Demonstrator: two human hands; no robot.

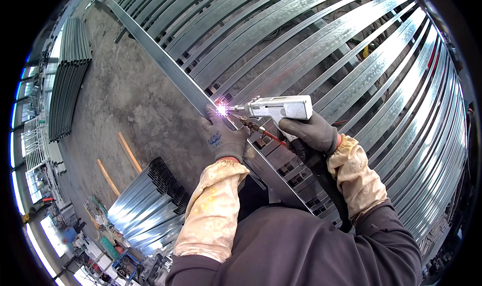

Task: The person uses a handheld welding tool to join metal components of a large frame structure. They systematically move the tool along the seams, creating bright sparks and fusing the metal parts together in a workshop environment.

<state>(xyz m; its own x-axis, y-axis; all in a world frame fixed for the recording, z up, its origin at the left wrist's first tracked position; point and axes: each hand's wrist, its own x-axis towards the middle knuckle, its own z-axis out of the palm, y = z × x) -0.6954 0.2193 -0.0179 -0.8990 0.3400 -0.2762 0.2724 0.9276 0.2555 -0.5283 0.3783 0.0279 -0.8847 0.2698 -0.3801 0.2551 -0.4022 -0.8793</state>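
Observation:
My right hand (314, 132), in a dark grey glove, is closed round the grip of a white welding gun (288, 107). The gun's nozzle points left at a bright violet-white spark (221, 109) on a long galvanized steel rail (160, 60). My left hand (224, 140), gloved in grey, grips the rail right beside the spark, its fingers spread across it and its thumb toward the gun. Under the nozzle runs a thin feed tube (256, 127) with a red section. A thick black cable (326, 190) hangs from the gun's grip. The glare hides the joint itself.
Many parallel galvanized slats (321, 50) extend from the rail to the right. On the concrete floor (135, 85) lie a bundle of steel tubes (150, 200), two wooden strips (129, 153) and a taller stack of profiles (70, 80). Assorted equipment (120, 261) fills the lower left.

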